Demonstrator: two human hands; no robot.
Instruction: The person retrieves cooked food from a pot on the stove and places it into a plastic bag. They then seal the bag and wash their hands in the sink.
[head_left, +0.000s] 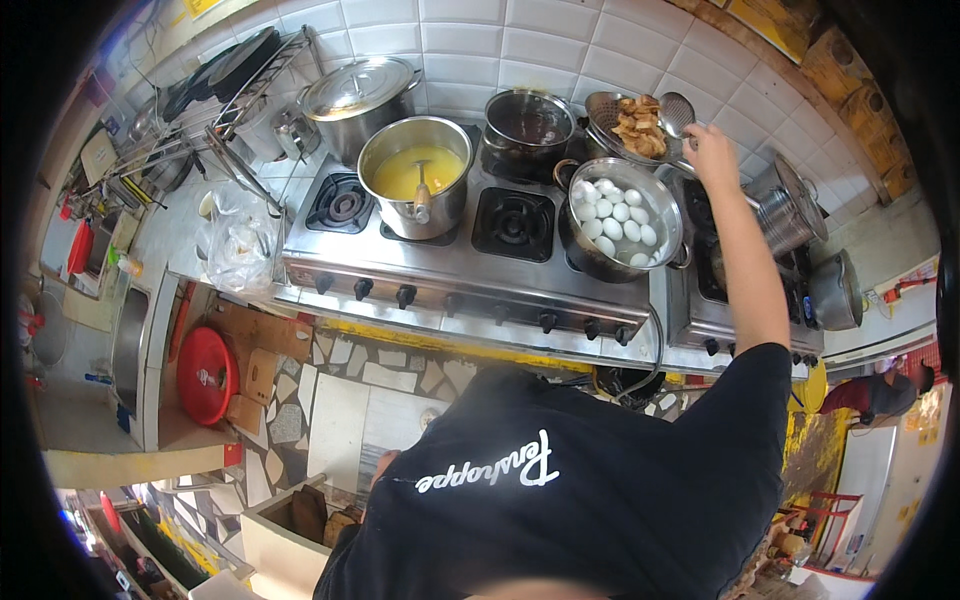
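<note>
My right hand (712, 155) is closed round the handle of a metal skimmer (676, 112), reaching over the back of the stove. The skimmer's perforated bowl is beside golden-brown fried pieces, perhaps tofu (638, 128), heaped in a metal colander (600, 108). In front of the colander, a large pot (590, 255) holds white eggs (618, 212) in water. Only a small part of my left hand (384, 464) shows beside my black shirt, low and away from the stove; its fingers are hidden.
A steel pot (438, 212) of yellow liquid, with a wooden-handled utensil in it, stands left on the stove (420, 270). Behind are a lidded pot (362, 92) and a dark pot (527, 135). A strainer pot (785, 215) stands right. Another person (880, 392) is far right.
</note>
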